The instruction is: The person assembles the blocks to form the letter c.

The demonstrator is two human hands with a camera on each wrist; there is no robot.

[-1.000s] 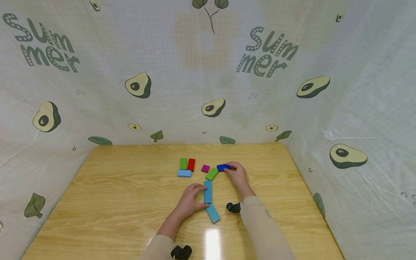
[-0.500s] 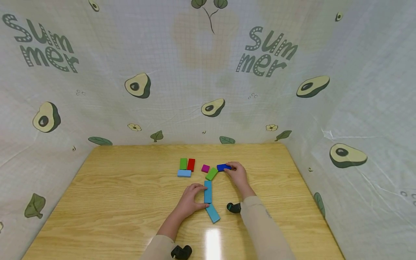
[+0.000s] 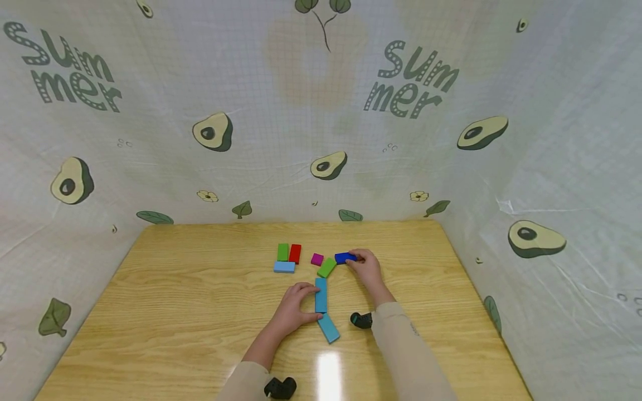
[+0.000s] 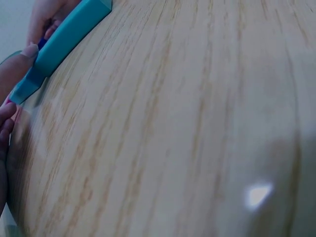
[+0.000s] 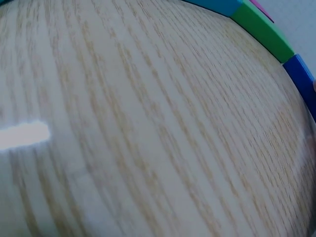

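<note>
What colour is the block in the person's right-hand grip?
Deep blue; the block shows best in the head view.

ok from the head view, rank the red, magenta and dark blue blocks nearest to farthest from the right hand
1. Dark blue block: pinched by the right hand.
2. Magenta block: left of the dark blue one.
3. Red block: farthest left of the three.
</note>
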